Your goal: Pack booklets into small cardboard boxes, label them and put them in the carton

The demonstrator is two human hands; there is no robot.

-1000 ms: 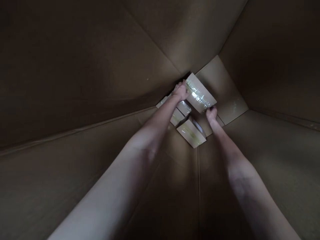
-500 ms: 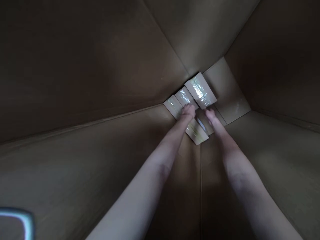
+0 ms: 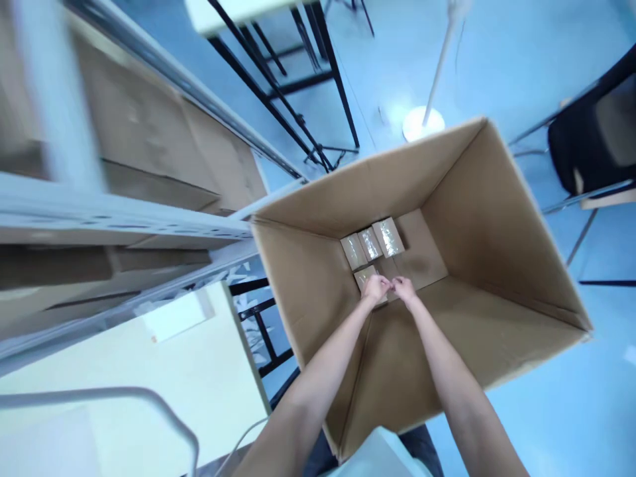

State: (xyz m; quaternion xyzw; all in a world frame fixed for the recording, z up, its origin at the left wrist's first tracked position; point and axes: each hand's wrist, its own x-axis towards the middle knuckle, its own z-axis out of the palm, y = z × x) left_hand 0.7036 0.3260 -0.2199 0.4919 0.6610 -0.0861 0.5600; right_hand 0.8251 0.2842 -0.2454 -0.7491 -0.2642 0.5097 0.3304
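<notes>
A large open cardboard box (image 3: 318, 298) stands in front of me, and both my arms reach down into it. Several small taped cartons lie on its floor, among them a left carton (image 3: 353, 252), a middle carton (image 3: 370, 244) and a right carton (image 3: 389, 237) in a row along the far wall. My left hand (image 3: 376, 288) is closed above a nearer carton (image 3: 364, 274), covering part of it. Beside it, my right hand (image 3: 404, 289) is closed too, its fingertips almost meeting the left ones. Whatever the fingers hold, if anything, is too small to make out.
On the left rises a metal shelf rack (image 3: 124, 222) loaded with brown cartons. Below it stands a pale table (image 3: 199, 371). Beyond the box are a black-framed table (image 3: 298, 86) and a white stand base (image 3: 423, 124). A black chair (image 3: 596, 126) is at the right.
My head has moved up and back out of the box, so its rim and the room now show. My hands have drawn closer together and away from the far cartons.
</notes>
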